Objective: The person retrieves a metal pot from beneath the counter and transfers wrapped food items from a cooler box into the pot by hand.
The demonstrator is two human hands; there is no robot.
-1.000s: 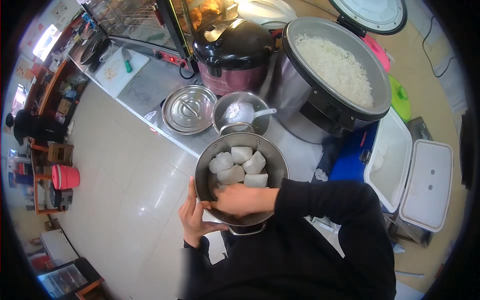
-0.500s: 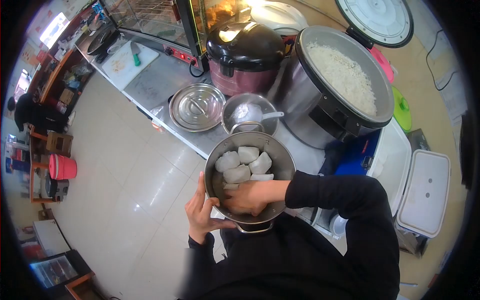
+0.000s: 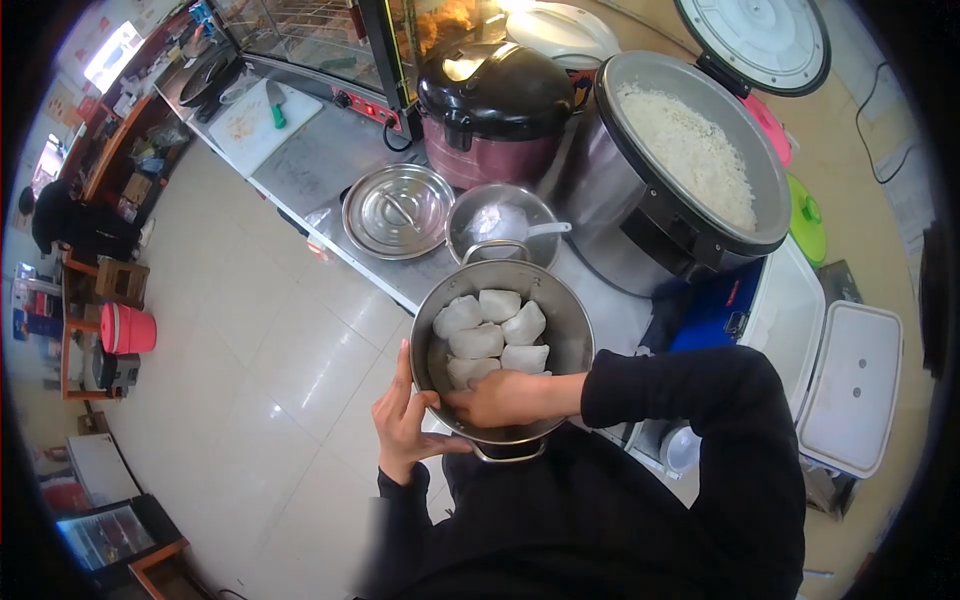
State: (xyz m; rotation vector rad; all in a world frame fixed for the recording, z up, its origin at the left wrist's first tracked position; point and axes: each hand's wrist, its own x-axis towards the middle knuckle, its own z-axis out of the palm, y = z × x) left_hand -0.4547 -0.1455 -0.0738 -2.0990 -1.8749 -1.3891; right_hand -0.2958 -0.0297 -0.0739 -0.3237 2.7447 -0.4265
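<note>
A deep metal pot (image 3: pixel 580 330) with two loop handles is held in front of my body. Several white, pillow-shaped pieces (image 3: pixel 476 341) lie in its bottom; what they are made of I cannot tell. Gripping the pot's left wall is my left hand (image 3: pixel 402 425), thumb low near the front handle and fingers up along the outside. My right hand (image 3: pixel 505 397) reaches inside, near the front wall beside the closest pieces. Its fingers are curled downward and together, and their tips are hidden, so what they hold does not show.
Behind the pot are a small pan (image 3: pixel 545 248) with a white-handled utensil, a steel lid (image 3: pixel 398 212) and a closed rice cooker (image 3: pixel 490 150). To the right stand a large open cooker (image 3: pixel 610 200) of rice and a white-lidded box (image 3: pixel 850 390). A knife (image 3: pixel 276 108) lies on a cutting board (image 3: pixel 240 150).
My right hand has shifted slightly inside the pot, and more of the white pieces in front of it now shows. My left hand keeps its grip; the view has moved a little.
</note>
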